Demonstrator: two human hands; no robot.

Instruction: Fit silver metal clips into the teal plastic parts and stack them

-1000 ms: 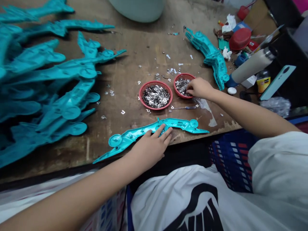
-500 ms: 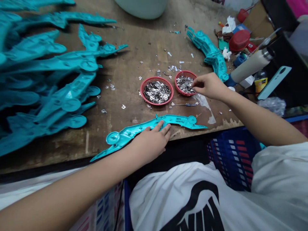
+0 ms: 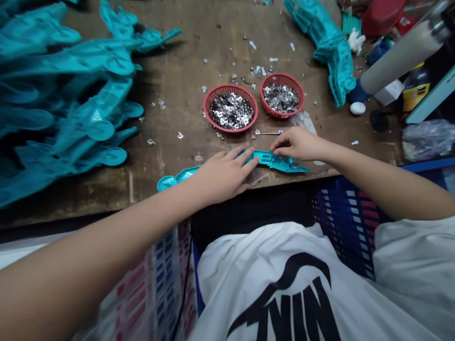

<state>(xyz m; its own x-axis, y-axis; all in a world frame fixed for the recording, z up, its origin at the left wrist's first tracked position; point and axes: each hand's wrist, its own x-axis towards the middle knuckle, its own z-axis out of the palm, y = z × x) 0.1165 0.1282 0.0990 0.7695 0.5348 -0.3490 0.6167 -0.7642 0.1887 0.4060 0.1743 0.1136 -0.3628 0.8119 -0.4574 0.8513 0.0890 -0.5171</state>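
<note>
Nearest you, your white T-shirt (image 3: 280, 289) with its black print fills the bottom of the frame, and a blue-and-red plastic crate (image 3: 346, 227) sits at lower right, below the desk edge. Both arms reach forward onto the worn wooden desk (image 3: 177, 94). Your left hand (image 3: 222, 174) lies flat and open with the fingers spread, pressing on a long teal plastic piece (image 3: 273, 161) that lies along the near edge of the desk at centre; that grip is apart, not clamped. Your right hand (image 3: 298, 144) sits over the right part of the piece, thumb and fingertips drawn together at its upper edge. You cannot tell whether that grip is clamped on the piece or on something too small to see. Steady, flat pressure from your left palm should keep the piece from sliding while your right fingertips do the fine work.

Just beyond your right hand lies a thin metal tool (image 3: 268, 133). Farther up at centre sit two round red baskets (image 3: 282, 74) heaped with small silver bits (image 3: 231, 111), and more bits are scattered across the desk. Teal plastic pieces (image 3: 53, 109) are piled at the left of the frame, and another stack (image 3: 330, 52) lies at upper right, near a cream flask (image 3: 398, 57).
</note>
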